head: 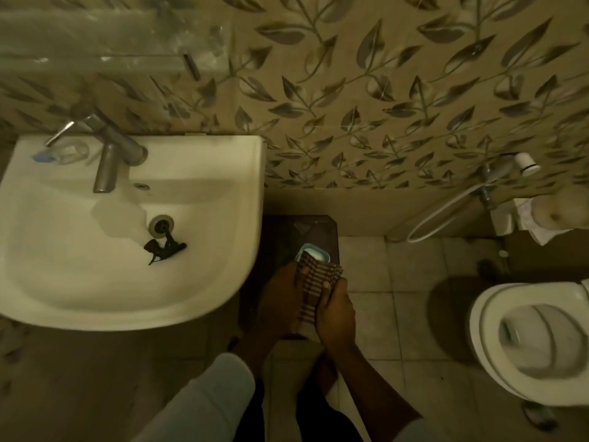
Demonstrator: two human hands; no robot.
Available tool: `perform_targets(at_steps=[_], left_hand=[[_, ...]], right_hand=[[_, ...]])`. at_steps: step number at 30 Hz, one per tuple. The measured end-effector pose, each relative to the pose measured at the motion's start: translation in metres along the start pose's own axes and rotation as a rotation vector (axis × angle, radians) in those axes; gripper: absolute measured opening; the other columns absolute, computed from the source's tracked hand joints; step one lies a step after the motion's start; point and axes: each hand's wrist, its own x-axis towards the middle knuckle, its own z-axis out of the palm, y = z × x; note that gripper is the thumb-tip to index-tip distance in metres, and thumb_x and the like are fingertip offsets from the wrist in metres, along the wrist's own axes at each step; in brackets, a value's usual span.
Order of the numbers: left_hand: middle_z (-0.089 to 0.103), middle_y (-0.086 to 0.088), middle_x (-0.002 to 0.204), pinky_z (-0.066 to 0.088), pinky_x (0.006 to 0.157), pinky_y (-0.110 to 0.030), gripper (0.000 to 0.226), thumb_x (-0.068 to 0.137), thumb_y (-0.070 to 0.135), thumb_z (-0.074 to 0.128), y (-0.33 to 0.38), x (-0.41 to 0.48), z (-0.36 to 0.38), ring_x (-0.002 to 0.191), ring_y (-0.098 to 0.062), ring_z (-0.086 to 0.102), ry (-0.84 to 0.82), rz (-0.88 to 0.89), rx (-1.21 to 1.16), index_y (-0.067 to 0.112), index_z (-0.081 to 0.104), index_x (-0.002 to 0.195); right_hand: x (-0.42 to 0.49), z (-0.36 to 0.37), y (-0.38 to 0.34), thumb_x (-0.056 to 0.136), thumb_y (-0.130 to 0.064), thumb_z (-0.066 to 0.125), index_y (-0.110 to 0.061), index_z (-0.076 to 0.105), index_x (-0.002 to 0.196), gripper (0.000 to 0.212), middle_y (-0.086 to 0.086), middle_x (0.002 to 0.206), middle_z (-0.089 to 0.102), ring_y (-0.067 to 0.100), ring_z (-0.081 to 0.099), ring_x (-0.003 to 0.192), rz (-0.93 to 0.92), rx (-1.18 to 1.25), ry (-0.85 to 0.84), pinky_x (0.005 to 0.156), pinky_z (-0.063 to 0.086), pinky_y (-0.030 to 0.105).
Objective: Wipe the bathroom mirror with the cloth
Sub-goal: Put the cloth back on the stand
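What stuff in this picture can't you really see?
Head view, all dim:
Mirror: none plainly shows; only a blurred glass shelf near the top edge.
Blue-rimmed tub: mostly hidden by the cloth that the left hand and right hand hold.
Black thing in the sink: too dark to name.
Toilet: cut off by the right edge.

Nothing legible — no words, brands or numbers show on the sink point(251, 186), tap point(106, 164) or wall tiles point(382, 106).
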Motion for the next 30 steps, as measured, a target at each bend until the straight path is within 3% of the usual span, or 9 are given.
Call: perform_targets(at_steps=[2,5,9,11,18,22,24,26,30], left_hand=[[0.059,-0.014,0.152,0.037,0.118,-0.033,0.044,0.117,0.031,0.038,-0.008,0.029,0.006,0.138,-0.033,0.057,-0.007,0.001,0.042,0.013,0.054,0.154],[0.055,-0.020,0.152,0.043,0.114,-0.044,0.047,0.117,0.029,0.037,-0.024,0.077,0.016,0.135,-0.041,0.057,-0.029,0.040,0.176,0.009,0.049,0.157],[0.058,-0.020,0.142,0.052,0.098,-0.048,0.043,0.116,0.033,0.038,-0.051,0.115,0.038,0.118,-0.043,0.064,-0.026,0.115,0.300,0.010,0.055,0.148],[0.055,-0.020,0.147,0.053,0.099,-0.049,0.044,0.116,0.035,0.037,-0.060,0.128,0.047,0.120,-0.043,0.064,-0.044,0.126,0.347,0.012,0.055,0.149],[0.052,-0.018,0.158,0.044,0.119,-0.049,0.050,0.116,0.038,0.036,-0.089,0.143,0.061,0.140,-0.040,0.055,-0.065,0.038,0.257,0.012,0.050,0.157],[0.048,-0.017,0.163,0.038,0.124,-0.052,0.051,0.116,0.038,0.037,-0.094,0.144,0.070,0.149,-0.038,0.048,-0.056,-0.039,0.099,0.013,0.047,0.159],[0.048,-0.016,0.164,0.038,0.125,-0.052,0.051,0.116,0.039,0.037,-0.093,0.140,0.076,0.150,-0.038,0.048,-0.011,-0.100,0.018,0.013,0.046,0.160],[0.053,-0.014,0.160,0.041,0.123,-0.048,0.052,0.116,0.041,0.039,-0.090,0.132,0.084,0.145,-0.036,0.052,0.070,-0.157,-0.066,0.015,0.047,0.159],[0.055,-0.011,0.159,0.042,0.121,-0.049,0.058,0.114,0.048,0.036,-0.090,0.119,0.098,0.144,-0.034,0.054,0.166,-0.269,-0.155,0.018,0.043,0.163]], right_hand=[[0.018,0.019,-0.003,0.115,-0.043,0.033,-0.014,0.052,0.119,0.035,0.003,0.100,0.068,0.026,0.069,0.087,0.016,0.005,0.065,0.078,0.056,0.040],[0.046,0.044,-0.001,0.113,-0.045,0.031,-0.013,0.050,0.120,0.037,0.007,0.104,0.067,0.026,0.067,0.090,0.018,0.000,0.110,0.085,0.058,0.047],[0.074,0.071,0.014,0.116,-0.039,0.031,-0.009,0.052,0.132,0.040,0.010,0.122,0.068,0.027,0.068,0.106,0.047,0.033,0.174,0.096,0.055,0.044],[0.082,0.084,0.024,0.116,-0.039,0.031,-0.009,0.052,0.133,0.040,0.011,0.124,0.068,0.027,0.068,0.107,0.057,-0.022,0.219,0.096,0.056,0.042],[0.098,0.113,0.048,0.115,-0.041,0.037,-0.013,0.053,0.130,0.036,0.007,0.121,0.069,0.022,0.068,0.105,0.033,-0.003,0.315,0.084,0.037,0.015],[0.109,0.107,0.054,0.115,-0.048,0.037,-0.025,0.048,0.123,0.026,-0.012,0.104,0.060,0.000,0.058,0.089,-0.032,-0.031,0.313,0.081,0.048,0.008],[0.117,0.101,0.059,0.114,-0.050,0.038,-0.025,0.047,0.121,0.028,-0.010,0.107,0.062,0.000,0.057,0.091,-0.075,0.005,0.240,0.086,0.056,0.019],[0.123,0.093,0.062,0.114,-0.053,0.036,-0.023,0.046,0.122,0.033,-0.002,0.111,0.066,0.017,0.068,0.093,-0.089,0.042,0.089,0.080,0.059,0.037],[0.137,0.079,0.068,0.114,-0.051,0.037,-0.019,0.048,0.125,0.036,0.001,0.109,0.068,0.024,0.070,0.092,-0.174,-0.021,-0.049,0.077,0.056,0.039]])
